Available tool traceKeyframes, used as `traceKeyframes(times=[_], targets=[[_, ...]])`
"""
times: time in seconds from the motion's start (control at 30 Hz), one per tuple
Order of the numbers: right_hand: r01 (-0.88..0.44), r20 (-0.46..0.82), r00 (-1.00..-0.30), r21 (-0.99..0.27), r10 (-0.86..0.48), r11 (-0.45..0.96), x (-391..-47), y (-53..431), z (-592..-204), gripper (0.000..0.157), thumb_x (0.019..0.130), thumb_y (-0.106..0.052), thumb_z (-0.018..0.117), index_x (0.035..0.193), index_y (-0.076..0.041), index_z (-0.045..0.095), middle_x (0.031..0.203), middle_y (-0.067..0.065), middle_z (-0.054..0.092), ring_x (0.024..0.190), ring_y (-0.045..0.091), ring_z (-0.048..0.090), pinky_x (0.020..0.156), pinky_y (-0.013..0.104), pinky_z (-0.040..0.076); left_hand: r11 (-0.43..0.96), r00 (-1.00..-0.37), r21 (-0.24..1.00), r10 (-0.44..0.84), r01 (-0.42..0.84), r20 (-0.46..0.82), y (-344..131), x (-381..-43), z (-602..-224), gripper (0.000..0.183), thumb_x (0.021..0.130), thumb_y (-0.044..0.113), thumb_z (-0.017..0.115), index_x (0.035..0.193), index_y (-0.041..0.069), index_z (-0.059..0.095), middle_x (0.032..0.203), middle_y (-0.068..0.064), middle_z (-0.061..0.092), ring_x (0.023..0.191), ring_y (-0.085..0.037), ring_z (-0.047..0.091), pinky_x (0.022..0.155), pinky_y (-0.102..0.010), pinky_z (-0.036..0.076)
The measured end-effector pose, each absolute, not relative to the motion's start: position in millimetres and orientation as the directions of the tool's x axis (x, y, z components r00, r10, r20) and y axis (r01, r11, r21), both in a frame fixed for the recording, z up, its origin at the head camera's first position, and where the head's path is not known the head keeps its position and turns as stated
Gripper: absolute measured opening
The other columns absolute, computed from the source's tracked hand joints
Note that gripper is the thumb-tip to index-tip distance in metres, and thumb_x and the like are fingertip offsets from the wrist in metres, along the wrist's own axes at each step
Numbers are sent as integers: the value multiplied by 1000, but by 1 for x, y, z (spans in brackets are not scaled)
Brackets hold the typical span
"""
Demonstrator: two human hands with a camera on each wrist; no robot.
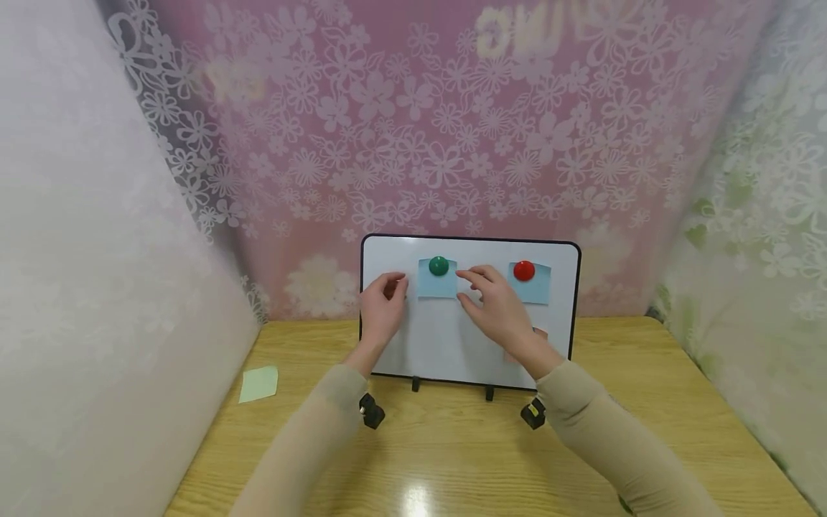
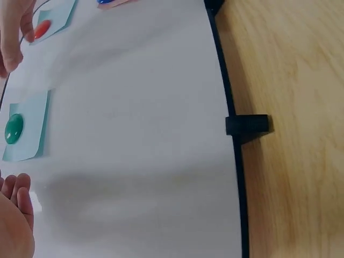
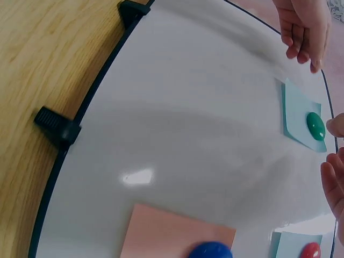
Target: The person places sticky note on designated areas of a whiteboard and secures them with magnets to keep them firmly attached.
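Note:
A light-blue sticky note (image 1: 436, 289) is on the upper part of a whiteboard (image 1: 439, 345), with a round green magnet (image 1: 438, 266) on its top. My right hand (image 1: 496, 303) is at the note's right edge, fingers and thumb spread apart, holding nothing. Left of the same note, my left hand (image 1: 384, 303) hovers before the board with bent fingers and nothing in them. Farther right, a red magnet (image 1: 524, 271) sits on another blue note (image 1: 535, 290). Low on the right, a pink note (image 3: 161, 234) bears a blue magnet (image 3: 210, 251); my right arm partly covers that note in the head view.
The board leans upright on black feet (image 1: 489, 393) on a wooden table (image 1: 452, 459). A pale green note (image 1: 259, 384) lies on the table at the left. Flowered curtains (image 1: 439, 143) close in the back and both sides.

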State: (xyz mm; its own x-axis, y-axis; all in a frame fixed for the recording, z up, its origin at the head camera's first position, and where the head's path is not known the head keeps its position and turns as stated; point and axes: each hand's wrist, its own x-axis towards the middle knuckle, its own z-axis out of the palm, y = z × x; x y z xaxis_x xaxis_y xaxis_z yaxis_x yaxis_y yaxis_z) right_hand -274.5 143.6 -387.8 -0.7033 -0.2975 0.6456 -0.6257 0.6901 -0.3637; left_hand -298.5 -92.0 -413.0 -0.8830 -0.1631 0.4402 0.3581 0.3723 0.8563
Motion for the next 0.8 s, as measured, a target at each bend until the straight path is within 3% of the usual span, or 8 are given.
traceKeyframes(times=[0.3,0.6,0.8], targets=[[-636,614,-714,-369,-336,677,-264,166,-400,42,95,-8,83,135,-3,72,125,13,65,98,28,68,77,41,62,292,-895,878,-125,380,429,-111,-285,-427,22,107,19,70,119,3,77,99,-8,74,85,-21,71,77,-35,58],[-654,609,-711,-392,-350,647,-256,177,-413,38,94,-6,84,130,-2,74,123,11,66,99,26,67,75,40,62,293,-895,868,-77,401,439,-130,-274,-441,23,106,19,71,119,1,77,101,-12,76,86,-22,71,72,-28,55],[-648,590,-725,-412,-355,641,-246,191,-426,34,93,-4,84,126,-3,77,122,10,68,95,26,67,72,39,61,274,-921,899,-92,341,378,-149,-258,-457,24,105,20,73,119,1,77,102,-12,76,89,-22,72,72,-25,54]])
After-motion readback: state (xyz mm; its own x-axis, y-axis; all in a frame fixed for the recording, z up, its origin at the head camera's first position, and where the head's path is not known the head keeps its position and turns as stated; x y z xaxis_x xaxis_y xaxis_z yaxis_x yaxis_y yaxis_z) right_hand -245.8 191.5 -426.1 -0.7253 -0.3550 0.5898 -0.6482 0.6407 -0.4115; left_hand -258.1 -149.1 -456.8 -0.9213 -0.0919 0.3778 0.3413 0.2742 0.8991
